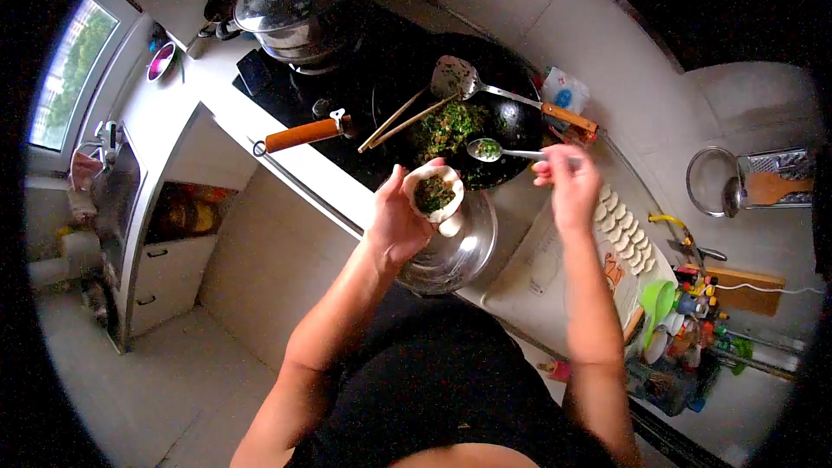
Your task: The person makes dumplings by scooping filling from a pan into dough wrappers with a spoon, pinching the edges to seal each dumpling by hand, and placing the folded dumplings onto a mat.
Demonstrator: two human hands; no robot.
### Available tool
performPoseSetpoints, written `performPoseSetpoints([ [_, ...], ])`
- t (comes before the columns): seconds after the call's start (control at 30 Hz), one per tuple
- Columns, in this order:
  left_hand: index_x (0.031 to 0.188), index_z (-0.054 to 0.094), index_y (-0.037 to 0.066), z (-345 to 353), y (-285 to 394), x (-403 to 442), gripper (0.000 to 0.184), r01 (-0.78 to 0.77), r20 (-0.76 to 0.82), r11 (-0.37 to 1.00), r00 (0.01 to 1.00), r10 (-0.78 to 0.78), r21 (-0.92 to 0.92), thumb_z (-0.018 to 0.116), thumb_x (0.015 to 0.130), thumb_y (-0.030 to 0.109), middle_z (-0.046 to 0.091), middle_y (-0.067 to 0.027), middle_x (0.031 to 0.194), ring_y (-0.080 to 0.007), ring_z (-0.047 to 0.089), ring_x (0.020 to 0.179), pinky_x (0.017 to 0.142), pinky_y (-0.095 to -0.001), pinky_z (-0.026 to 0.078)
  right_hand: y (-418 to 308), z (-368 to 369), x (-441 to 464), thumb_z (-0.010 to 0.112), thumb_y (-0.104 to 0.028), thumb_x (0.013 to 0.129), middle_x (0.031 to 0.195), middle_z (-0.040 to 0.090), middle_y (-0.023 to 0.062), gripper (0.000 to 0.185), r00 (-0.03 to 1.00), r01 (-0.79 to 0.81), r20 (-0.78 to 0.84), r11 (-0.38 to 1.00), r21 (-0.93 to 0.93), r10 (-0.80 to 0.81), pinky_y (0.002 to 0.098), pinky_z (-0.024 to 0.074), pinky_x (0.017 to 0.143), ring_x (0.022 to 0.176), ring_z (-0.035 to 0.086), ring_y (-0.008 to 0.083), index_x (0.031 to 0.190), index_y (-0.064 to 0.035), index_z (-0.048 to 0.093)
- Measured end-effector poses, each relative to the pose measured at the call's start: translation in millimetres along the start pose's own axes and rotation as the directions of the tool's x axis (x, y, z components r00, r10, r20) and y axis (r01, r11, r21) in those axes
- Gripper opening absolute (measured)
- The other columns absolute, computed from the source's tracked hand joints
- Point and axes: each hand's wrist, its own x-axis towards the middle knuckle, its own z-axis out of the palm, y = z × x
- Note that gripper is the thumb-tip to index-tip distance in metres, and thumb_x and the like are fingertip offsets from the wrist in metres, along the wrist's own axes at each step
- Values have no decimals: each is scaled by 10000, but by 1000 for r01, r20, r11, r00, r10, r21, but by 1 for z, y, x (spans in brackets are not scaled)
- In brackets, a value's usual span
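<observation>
My left hand (397,227) holds a round dumpling wrapper (456,187) with dark green filling (433,195) in its middle. My right hand (569,184) is closed on the handle of a metal spoon (511,153), whose bowl carries some chopped green filling. That spoon is over the right side of a black wok (516,134), to the upper right of the wrapper. More chopped filling (455,128) lies in the wok. Under the left hand's fingertips, a shiny round bowl (459,262) stands at the counter edge, with a small pale lump (451,225) at its rim.
Chopsticks (403,123) and a wooden-handled spatula (511,97) rest across the wok. A lidded steel pot (295,35) stands on the far burner. Several folded dumplings (626,230) line a board at right. Bottles and a green ladle (659,302) crowd the counter beyond.
</observation>
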Motion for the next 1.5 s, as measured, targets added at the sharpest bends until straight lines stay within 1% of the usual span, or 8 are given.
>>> performPoseSetpoints([
  [0.1,1217,437,43,5,3,-3,535,-44,13,999,999,44,-19,299,913,461,516,-146,1178,-273,505,1081,942,-400,390,28,36,-18,589,-73,801,691,582,88,100,765,636,324,576,-514,-556,311,467,567,631,572,240,742,8,584],
  [0.23,1225,436,41,20,10,-19,555,-72,45,994,997,68,82,290,912,475,495,-142,1212,-268,454,1140,1002,-392,313,63,53,-39,613,-13,721,733,542,78,54,836,513,375,812,-278,-400,363,444,583,696,528,263,760,-35,584],
  [0.5,1259,408,35,29,7,-31,594,18,113,995,993,-29,99,312,898,496,484,-125,1234,-258,442,1154,982,-385,322,-24,26,-57,664,15,586,901,521,96,338,732,679,440,609,-409,-521,390,442,785,858,512,275,902,-89,605],
  [0.63,1273,400,45,51,-6,-35,589,121,105,989,986,-129,85,354,888,489,479,-117,1241,-248,446,1141,963,-374,333,-61,34,-61,660,-18,589,953,523,100,251,513,857,532,375,-353,-673,481,398,853,932,502,288,825,-80,602],
  [0.77,1281,387,46,58,-15,-44,597,171,163,969,966,-200,177,376,877,485,471,-100,1241,-243,453,1121,969,-369,325,-76,28,-67,666,-24,583,943,534,94,199,566,824,496,465,-323,-659,480,401,849,936,503,289,765,-69,601],
  [0.93,1283,355,2,76,-30,-54,684,-71,157,746,987,-45,662,697,691,22,467,-69,1219,-151,462,1097,937,-292,376,-83,22,-76,683,14,587,889,547,73,189,740,670,314,694,-262,-596,366,433,768,876,514,256,742,-61,605],
  [1.27,1252,399,-40,107,-38,-67,473,-276,279,228,960,18,934,578,822,41,523,-113,1178,-143,485,1077,927,-271,372,-90,20,-91,700,21,619,850,522,82,183,879,476,60,877,-57,-473,281,432,707,801,523,187,769,-35,610],
  [1.5,1249,407,-38,113,-34,-69,463,-282,301,205,951,-66,937,571,820,25,555,-109,1136,-141,491,1069,925,-276,376,-104,13,-93,717,-14,612,830,483,61,216,849,528,136,831,-175,-510,251,403,659,734,481,163,807,-51,633],
])
